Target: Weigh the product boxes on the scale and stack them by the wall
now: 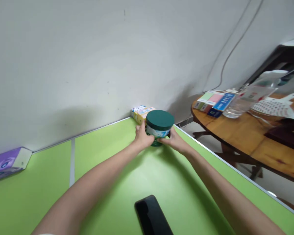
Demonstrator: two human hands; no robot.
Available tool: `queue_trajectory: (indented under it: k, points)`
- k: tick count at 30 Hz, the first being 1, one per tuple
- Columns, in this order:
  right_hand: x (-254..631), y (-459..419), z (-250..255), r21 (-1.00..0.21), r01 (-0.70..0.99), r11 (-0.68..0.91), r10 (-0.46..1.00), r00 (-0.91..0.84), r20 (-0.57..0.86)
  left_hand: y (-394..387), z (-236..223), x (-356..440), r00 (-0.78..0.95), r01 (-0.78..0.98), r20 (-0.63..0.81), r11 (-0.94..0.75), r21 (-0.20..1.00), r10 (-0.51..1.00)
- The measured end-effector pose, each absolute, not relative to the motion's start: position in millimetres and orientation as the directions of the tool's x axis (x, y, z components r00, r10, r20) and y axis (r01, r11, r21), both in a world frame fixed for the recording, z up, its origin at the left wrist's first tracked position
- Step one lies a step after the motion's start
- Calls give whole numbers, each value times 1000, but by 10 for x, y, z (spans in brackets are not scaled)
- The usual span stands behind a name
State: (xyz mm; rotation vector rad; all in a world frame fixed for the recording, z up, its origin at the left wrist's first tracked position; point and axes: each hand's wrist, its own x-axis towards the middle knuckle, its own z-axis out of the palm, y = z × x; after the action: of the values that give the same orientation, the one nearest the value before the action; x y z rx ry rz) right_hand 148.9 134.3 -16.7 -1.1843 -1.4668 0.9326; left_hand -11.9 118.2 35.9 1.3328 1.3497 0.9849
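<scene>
A round tub with a dark green lid (159, 125) stands near the far right corner of the green table (105, 182). My left hand (143, 137) grips its left side, fingers wrapped round the wall. On the other side my right hand (174, 141) clasps the tub's lower right. Both arms reach forward across the table. The tub's base is partly hidden by my fingers.
Small yellow and white boxes (142, 113) lie behind the tub against the wall. A purple tissue pack (7, 163) sits at far left. A black phone (153, 215) lies near me. To the right stands a wooden table (235, 130) with coloured boxes (215, 102) and a plastic bottle (250, 98).
</scene>
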Motion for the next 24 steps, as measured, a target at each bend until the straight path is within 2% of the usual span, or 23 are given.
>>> queue_trajectory:
  k: [4,8,10,14,19,24]
  points:
    - [1132,737,-123,-874,367,319,947,-96,305,517,457,-461,71,383,-72,40,923,995]
    - [590,68,121,-827,454,332,943,-167,287,-366,739,-1013,77,361,-4,-25,932,997]
    - [280,-225,301,-809,448,380,921,-260,288,-842,954,-1350,74,348,-46,17,937,996]
    - [-418,-744,591,-828,312,466,813,-519,263,-1752,1249,-2035,-12,320,-195,189,928,981]
    - [-1235,-1355,616,-861,194,470,715,-656,242,-2647,1021,-2668,-249,249,-158,221,943,956]
    - [-1692,-1729,504,-869,246,429,697,-702,145,-3097,666,-2863,-448,157,-67,152,976,891]
